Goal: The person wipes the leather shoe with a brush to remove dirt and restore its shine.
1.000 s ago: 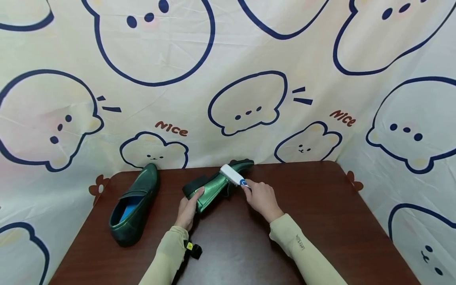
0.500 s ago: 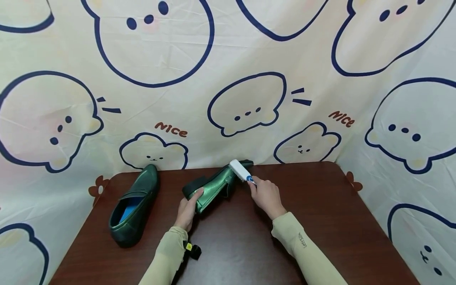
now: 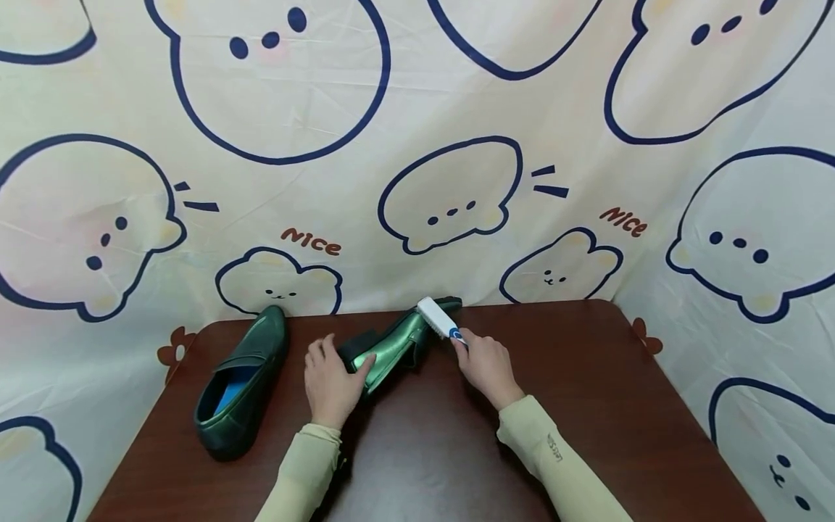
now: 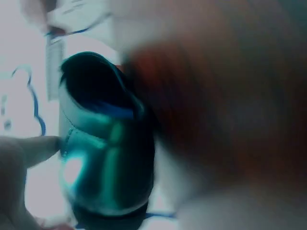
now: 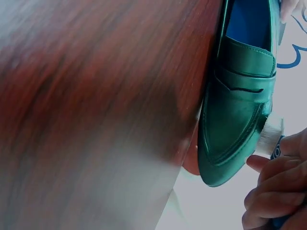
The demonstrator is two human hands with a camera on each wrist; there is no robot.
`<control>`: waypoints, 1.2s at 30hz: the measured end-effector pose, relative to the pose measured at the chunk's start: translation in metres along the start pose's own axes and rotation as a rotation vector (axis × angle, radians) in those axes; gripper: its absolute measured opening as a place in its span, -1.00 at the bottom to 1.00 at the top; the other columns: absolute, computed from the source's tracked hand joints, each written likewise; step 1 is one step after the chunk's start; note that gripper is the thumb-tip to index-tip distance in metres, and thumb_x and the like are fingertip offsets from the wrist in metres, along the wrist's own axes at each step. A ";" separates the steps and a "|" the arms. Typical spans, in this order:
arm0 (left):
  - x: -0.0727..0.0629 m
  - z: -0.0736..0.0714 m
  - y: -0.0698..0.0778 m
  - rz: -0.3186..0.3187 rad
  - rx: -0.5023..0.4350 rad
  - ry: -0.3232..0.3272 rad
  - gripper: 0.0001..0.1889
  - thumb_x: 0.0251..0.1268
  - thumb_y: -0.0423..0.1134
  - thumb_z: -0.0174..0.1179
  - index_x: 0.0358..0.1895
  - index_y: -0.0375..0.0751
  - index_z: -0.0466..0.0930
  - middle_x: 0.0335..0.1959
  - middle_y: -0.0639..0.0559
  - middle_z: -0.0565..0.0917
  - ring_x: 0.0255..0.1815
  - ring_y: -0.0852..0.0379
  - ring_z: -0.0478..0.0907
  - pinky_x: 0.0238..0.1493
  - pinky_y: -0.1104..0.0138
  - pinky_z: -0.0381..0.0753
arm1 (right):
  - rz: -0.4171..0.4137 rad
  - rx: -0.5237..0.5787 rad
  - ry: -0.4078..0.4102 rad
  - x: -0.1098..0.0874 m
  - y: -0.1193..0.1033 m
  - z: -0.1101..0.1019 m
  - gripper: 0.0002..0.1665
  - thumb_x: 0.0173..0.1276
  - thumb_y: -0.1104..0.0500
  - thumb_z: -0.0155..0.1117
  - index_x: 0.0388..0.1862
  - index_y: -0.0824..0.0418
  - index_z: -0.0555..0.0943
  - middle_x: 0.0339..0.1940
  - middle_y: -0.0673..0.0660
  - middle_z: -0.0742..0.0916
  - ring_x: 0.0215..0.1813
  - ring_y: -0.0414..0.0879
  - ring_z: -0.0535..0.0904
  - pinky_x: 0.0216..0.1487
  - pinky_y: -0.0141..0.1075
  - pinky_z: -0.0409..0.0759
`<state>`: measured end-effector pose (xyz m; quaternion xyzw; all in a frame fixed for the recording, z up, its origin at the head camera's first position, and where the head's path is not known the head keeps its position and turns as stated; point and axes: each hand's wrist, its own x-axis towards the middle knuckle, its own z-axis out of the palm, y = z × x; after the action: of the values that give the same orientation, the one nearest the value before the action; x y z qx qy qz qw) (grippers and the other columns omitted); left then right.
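A green loafer (image 3: 394, 349) lies on its side near the table's back edge, its dark heel to the left. My left hand (image 3: 331, 386) is at the heel end, fingers raised and spread off the shoe; in the left wrist view the thumb (image 4: 42, 149) reaches the side of the heel. My right hand (image 3: 488, 368) grips the handle of a white and blue brush (image 3: 434, 317). In the right wrist view its pale bristles (image 5: 271, 133) meet the side of the loafer's toe. A matching green loafer (image 3: 262, 338) with a blue insole stands upright at the left.
The dark brown table (image 3: 587, 428) ends at the back and sides against a pale cloth (image 3: 352, 181) with cartoon outlines. The standing loafer is just left of my left hand.
My left hand has loosened its hold on the loafer's heel and turned, its fingers lifting up and left. The brush has shifted along the shoe toward the toe.
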<state>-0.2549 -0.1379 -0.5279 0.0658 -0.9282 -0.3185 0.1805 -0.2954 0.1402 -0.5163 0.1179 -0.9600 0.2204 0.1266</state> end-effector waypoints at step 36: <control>0.025 0.011 0.005 0.580 0.408 -0.005 -0.47 0.27 -0.38 0.24 0.35 -0.24 0.59 -0.02 -0.20 0.75 -0.74 0.11 0.40 -0.70 0.30 0.39 | 0.064 -0.031 0.136 0.001 -0.009 0.001 -0.64 0.55 0.02 0.26 0.08 0.27 0.68 -0.45 0.21 0.76 -0.60 0.01 0.55 -0.63 -0.15 0.43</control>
<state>-0.2824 -0.1332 -0.5254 -0.1666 -0.9533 -0.0620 0.2442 -0.2935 0.1313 -0.5133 0.0697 -0.9558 0.2168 0.1862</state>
